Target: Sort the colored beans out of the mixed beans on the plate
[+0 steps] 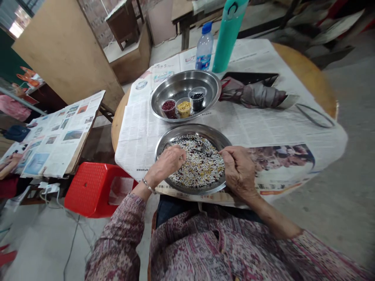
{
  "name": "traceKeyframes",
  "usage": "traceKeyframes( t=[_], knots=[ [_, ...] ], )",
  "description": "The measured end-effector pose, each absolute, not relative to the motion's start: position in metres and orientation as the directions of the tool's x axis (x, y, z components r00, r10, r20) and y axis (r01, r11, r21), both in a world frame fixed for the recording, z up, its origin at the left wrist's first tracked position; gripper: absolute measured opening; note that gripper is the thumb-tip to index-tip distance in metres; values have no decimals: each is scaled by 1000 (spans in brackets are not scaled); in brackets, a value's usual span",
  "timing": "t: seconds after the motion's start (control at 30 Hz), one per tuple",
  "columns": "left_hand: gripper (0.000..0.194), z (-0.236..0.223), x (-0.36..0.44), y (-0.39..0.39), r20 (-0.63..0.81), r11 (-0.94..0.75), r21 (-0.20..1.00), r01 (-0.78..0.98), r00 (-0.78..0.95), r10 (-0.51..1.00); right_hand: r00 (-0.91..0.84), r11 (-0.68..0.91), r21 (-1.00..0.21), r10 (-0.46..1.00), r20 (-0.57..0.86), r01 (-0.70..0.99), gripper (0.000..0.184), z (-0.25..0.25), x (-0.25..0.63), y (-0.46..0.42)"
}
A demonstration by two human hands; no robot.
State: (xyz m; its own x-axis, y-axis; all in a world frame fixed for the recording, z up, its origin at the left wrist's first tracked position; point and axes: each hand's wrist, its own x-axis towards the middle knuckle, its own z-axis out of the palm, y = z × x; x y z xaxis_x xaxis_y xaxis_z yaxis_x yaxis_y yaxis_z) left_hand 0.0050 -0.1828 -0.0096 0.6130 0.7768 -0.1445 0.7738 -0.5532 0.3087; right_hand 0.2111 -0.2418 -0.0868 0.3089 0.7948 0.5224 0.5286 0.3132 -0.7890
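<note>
A steel plate (175, 134) near the table's front edge holds a spread of mixed white, yellow, red and dark beans (202, 162). My left hand (165, 164) rests on the plate's left side, fingers curled together in a pinch over the beans. My right hand (238, 168) lies on the plate's right rim, fingers also pinched at the beans. Whether either pinch holds a bean is too small to see. Behind it, a second steel plate (211, 84) carries a cup of red beans (169, 108), a cup of yellow beans (184, 108) and a cup of black beans (197, 100).
Newspaper (263, 125) covers the round table. At the back stand a water bottle (204, 47) and a teal flask (228, 35); a folded umbrella (252, 95) lies at the right. A red stool (90, 189) and another paper-covered table (55, 136) stand at the left.
</note>
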Motion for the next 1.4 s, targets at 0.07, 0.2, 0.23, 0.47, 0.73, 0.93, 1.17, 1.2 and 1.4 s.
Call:
traceKeyframes(
  t=[0.07,0.2,0.23,0.47,0.73,0.93,1.17,1.2,1.4],
  knots=[
    [22,-4,-2,-196,-210,-560,341,755,642,738,312,305,-794,799,514,526,21,-87,211,-242],
    [21,2,4,-208,-166,-589,335,735,662,731,310,294,-800,809,500,523,21,-88,211,-242],
    [21,1,9,-206,-128,-595,312,741,654,746,308,292,-800,811,498,524,21,-88,211,-242],
    [28,-21,41,-164,-99,-592,244,768,627,773,296,310,-790,805,514,529,22,-86,211,-242],
    [20,-10,25,-186,-163,-605,407,684,706,689,306,292,-805,815,492,516,19,-84,211,-242],
    [22,-10,22,-227,-196,-720,406,562,824,532,305,297,-803,812,497,517,21,-84,211,-243],
    [37,-35,55,-208,-63,-829,67,555,832,552,296,322,-792,801,520,519,25,-84,211,-244],
    [39,-39,55,-202,-42,-816,44,577,817,576,296,322,-792,802,519,518,25,-83,210,-244],
    [50,-52,33,-178,67,-662,-4,749,661,747,305,321,-807,805,508,496,24,-85,210,-243]
  ],
)
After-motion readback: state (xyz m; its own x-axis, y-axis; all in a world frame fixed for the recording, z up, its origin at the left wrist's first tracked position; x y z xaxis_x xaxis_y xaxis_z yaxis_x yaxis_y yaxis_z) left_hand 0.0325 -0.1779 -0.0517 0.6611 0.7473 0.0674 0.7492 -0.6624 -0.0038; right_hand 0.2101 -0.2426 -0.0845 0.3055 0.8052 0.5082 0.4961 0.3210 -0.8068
